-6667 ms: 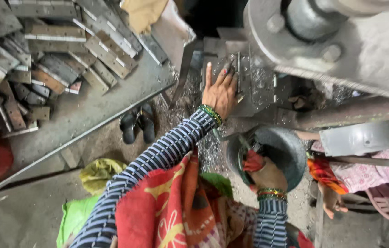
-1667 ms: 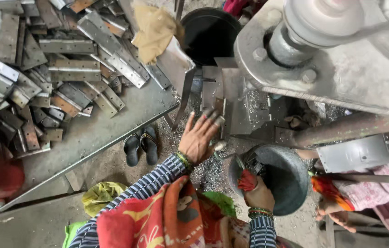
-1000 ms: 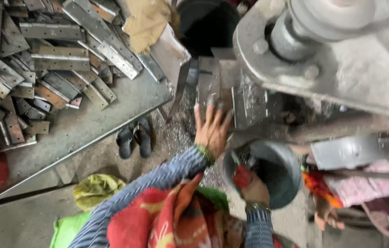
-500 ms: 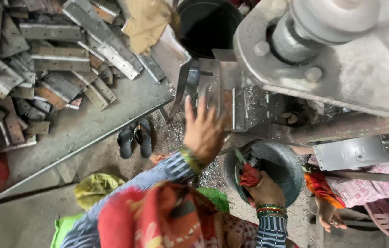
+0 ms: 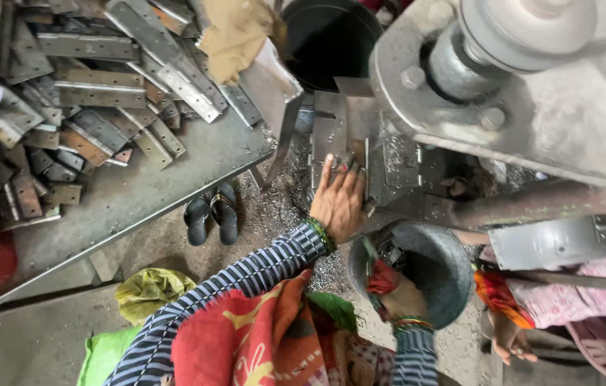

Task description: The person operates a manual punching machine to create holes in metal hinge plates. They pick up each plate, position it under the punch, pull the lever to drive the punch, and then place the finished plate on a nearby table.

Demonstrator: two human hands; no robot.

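A big grey cast-metal press machine (image 5: 567, 121) with a round flywheel fills the upper right. To the left stands a grey steel bench (image 5: 138, 193) heaped with flat perforated steel strips (image 5: 95, 93), and a tan cloth (image 5: 235, 36) lies over its far end. A pair of black sandals (image 5: 211, 212) sits on the floor below it.

Low in the middle is a round dark metal bowl (image 5: 435, 268) holding small metal pieces. The right hand (image 5: 396, 289) reaches into it, a red cloth wrapped about the fingers; whether that grip is closed on a piece I cannot tell.

The left hand (image 5: 338, 200) lies flat, fingers spread and holding nothing, on the small grey steel plate (image 5: 331, 132) at the machine's die. That plate is probably stiff, fairly light and sharp-edged, with oily swarf about it, so it is best taken by its long flat sides, away from the cut corners.
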